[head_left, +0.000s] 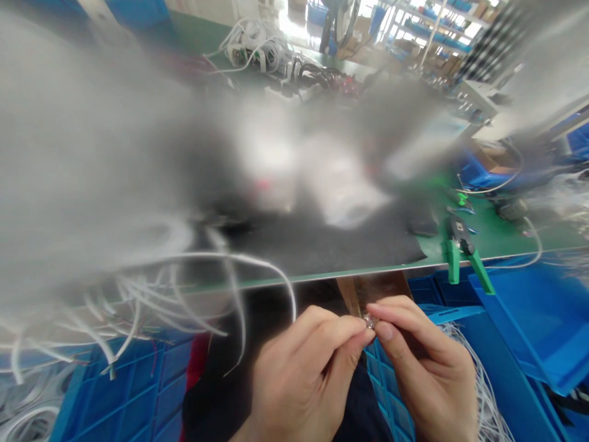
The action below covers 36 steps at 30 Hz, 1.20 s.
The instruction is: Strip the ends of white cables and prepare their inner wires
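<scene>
Holding a tiny shiny piece (369,320) right at the fingertips, pinched narrow between thumb and forefinger of the left hand (313,362) and gripped from the other side by the nearly closed tips of the right hand (426,362). Too small to identify, or to tell whether joined to the white cable (262,263) passing behind the left fingers. Could slip out under uneven pressure, offering so little surface to grip. Held short of the desk (501,233), so might fall below the fingers, perhaps into the blue bin (501,365) just beside the right hand, and vanish among its heaped white cables (488,404). Could be tugged crooked by a snag on the cable near the left fingers. Mostly covered by fingertips, so easily twisted unnoticed. Less likely disturbed by the green-handled tool (460,232), lying beyond the right fingers, well apart.
</scene>
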{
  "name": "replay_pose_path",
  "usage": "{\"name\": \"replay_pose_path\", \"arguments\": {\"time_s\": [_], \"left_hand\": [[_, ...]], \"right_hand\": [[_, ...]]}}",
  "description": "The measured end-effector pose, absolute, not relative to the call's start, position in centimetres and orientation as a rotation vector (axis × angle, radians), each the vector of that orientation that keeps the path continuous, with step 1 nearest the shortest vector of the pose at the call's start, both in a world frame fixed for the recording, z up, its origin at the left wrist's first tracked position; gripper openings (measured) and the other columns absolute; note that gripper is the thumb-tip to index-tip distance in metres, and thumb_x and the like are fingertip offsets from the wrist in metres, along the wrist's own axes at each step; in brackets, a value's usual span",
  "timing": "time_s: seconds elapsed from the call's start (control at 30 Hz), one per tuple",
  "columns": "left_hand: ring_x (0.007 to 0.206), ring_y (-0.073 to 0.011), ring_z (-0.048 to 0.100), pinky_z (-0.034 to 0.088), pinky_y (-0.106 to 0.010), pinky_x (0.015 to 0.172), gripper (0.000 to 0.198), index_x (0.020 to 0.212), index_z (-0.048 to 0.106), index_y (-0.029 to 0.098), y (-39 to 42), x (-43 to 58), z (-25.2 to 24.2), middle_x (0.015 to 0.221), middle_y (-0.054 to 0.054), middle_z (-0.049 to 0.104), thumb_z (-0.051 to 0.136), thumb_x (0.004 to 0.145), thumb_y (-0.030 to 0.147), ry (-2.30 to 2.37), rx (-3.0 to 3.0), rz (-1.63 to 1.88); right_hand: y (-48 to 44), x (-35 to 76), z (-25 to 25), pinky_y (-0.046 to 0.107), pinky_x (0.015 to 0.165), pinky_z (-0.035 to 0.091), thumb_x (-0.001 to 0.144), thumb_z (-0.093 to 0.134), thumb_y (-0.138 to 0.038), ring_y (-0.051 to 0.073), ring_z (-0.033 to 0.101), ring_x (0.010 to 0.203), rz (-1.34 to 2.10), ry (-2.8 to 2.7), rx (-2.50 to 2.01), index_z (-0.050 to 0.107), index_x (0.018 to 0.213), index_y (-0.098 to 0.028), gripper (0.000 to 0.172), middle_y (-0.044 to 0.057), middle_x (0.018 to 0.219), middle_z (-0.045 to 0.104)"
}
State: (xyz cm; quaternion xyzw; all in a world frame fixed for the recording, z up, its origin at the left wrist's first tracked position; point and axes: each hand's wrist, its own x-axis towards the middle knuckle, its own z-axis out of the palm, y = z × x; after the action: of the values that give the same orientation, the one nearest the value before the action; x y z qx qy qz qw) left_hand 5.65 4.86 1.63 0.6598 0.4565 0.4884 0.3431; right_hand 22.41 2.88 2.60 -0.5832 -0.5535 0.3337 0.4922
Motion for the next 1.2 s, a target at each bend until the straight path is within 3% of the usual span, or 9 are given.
{"name": "replay_pose_path", "arguments": {"time_s": [0.9,1.2], "left_hand": [[0.079,-0.0051,0.074,0.057,-0.013,0.076,0.022,0.104,0.079,0.021,5.29,5.19,0.67,0.091,0.006,0.078,0.079,0.095,0.001,1.076,1.761,1.366],[0.086,-0.0056,0.075,0.059,-0.011,0.08,0.034,0.112,0.08,0.018,5.37,4.81,0.77,0.099,0.003,0.08,0.077,0.091,-0.009,1.007,1.799,1.387]], "right_hand": [[3.25,23.19,2.67,0.02,0.077,0.06,0.103,0.074,-0.014,0.014,0.074,0.093,0.846,-1.484,-1.336,0.082,0.119,-0.034,0.027,0.0,0.105,0.076],[3.46,23.19,3.09,0.02,0.077,0.06,0.102,0.075,-0.012,0.014,0.075,0.094,0.836,-1.504,-1.311,0.083,0.117,-0.032,0.026,0.001,0.105,0.078]]}}
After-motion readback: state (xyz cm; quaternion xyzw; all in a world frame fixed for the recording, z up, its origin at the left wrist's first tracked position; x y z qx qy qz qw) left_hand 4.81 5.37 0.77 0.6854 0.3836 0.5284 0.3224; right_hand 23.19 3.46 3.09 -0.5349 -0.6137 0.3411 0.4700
